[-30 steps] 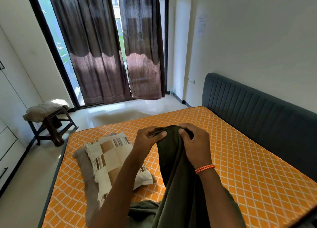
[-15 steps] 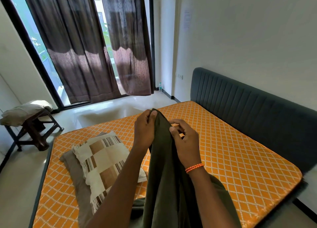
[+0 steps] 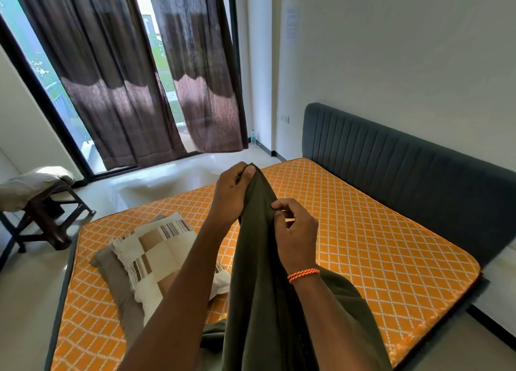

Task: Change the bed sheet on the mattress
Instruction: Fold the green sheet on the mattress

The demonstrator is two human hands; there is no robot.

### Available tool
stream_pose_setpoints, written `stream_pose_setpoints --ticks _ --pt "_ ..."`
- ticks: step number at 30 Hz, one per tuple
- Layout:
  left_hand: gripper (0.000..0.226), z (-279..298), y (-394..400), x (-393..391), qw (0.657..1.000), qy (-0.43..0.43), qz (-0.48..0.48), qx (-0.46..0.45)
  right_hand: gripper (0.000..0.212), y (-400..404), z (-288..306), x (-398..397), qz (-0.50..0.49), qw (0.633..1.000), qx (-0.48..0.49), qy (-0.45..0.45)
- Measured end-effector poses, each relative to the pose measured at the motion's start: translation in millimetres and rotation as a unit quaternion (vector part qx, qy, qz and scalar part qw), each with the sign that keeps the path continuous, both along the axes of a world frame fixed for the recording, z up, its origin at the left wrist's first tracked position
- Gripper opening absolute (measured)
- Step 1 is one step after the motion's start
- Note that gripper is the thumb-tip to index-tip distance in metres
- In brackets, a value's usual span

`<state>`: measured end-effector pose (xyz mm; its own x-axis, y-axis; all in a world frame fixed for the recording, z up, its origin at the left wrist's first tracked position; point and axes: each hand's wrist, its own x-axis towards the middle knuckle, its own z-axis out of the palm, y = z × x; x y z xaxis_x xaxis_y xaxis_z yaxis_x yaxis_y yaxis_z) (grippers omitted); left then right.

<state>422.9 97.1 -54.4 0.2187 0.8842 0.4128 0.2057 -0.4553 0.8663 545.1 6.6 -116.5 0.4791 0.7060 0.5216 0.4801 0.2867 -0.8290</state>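
Now the left hand (image 3: 233, 196) pinches the olive sheet's (image 3: 259, 273) peak, the right hand (image 3: 293, 228) nips its hem lower down — limp, light cloth, best walked along the edge to a corner.

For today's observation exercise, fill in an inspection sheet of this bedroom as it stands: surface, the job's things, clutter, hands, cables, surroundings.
Surface: orange diamond-patterned mattress, bare, no sheet spread on it.
Job's things: dark green bed sheet, held up bunched, its lower part lying on the mattress.
Clutter: patchwork pillow on top of a grey pillow, on the mattress.
Hands: left hand grips the sheet's top; right hand pinches its edge lower down.
Cables: nothing seen.
Surroundings: dark padded headboard; brown curtains at the window; stool bearing folded bedding; bottle on the floor.
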Motion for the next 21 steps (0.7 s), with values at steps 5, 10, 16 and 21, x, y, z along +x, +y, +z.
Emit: stream_pose_setpoints --ticks 5,10,16,21 --pt "0.039 1.4 -4.1 4.3 0.999 -0.032 -0.016 -0.033 0.018 3.7 1.9 -3.1 0.052 0.998 -0.015 0.017" --pt "0.040 3.9 -6.1 8.1 0.997 -0.048 -0.032 -0.047 0.024 11.0 11.3 -5.5 0.081 0.997 -0.005 0.008" --pt "0.042 8.7 -9.8 8.0 0.994 -0.065 -0.071 -0.049 0.016 17.5 23.0 3.1 0.159 0.982 -0.016 0.100" --pt "0.045 10.0 -7.2 9.3 0.995 -0.061 -0.070 -0.048 0.020 18.0 18.7 8.9 0.169 0.983 -0.043 0.050"
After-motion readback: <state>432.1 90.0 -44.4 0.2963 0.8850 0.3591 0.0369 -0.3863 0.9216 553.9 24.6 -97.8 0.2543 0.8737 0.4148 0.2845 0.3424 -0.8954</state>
